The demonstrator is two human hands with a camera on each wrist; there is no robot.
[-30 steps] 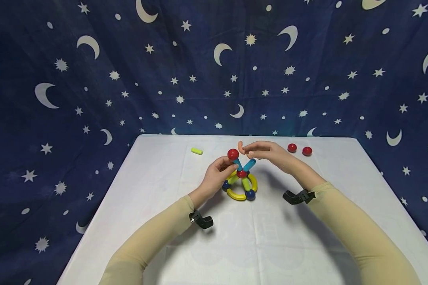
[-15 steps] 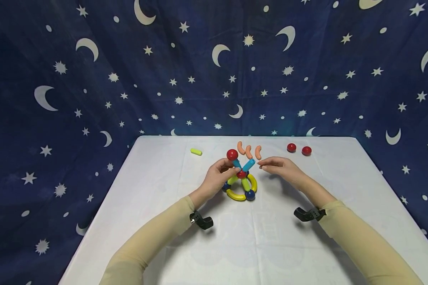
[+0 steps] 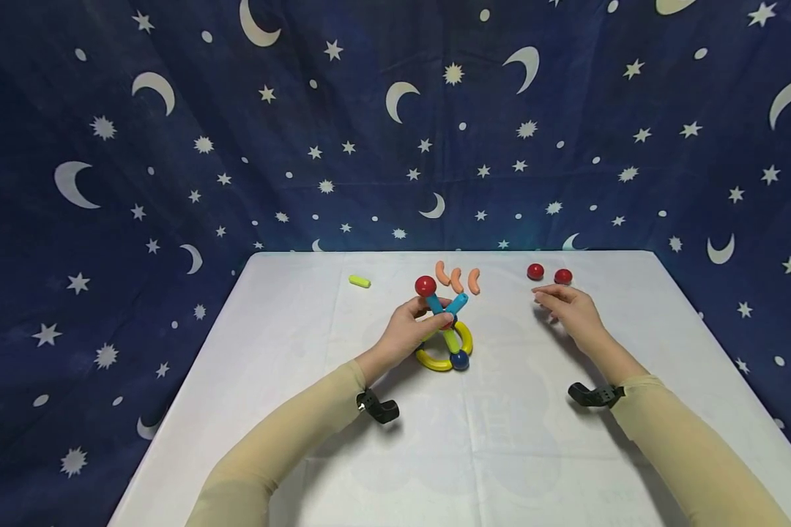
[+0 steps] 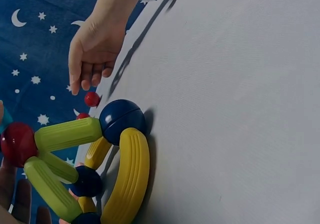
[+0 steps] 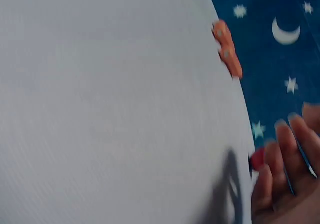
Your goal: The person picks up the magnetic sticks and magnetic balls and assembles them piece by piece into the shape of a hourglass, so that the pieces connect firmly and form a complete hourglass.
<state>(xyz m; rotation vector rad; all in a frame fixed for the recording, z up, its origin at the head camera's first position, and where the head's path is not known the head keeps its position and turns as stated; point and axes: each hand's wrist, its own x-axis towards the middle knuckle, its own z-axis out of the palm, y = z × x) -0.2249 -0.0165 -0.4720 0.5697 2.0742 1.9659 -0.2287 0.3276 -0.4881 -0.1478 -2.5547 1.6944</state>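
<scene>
A magnetic stick-and-ball model stands mid-table: yellow curved sticks and blue balls form a ring, and lime sticks rise to a red centre ball. Two light-blue sticks point up from the centre, the left one topped by a red ball. My left hand pinches the model around its centre, thumb across the front, partly covering the red centre ball. At the right, my right hand hovers holding nothing, fingers loosely bent, just in front of two loose red balls.
Three orange curved sticks lie behind the model. A single lime stick lies farther left. The white table ends at the back against a dark blue star-and-moon cloth.
My right hand has moved from the orange curved sticks rightward to near the loose red balls. My left hand has stayed at the model, its thumb shifting farther over the centre.
</scene>
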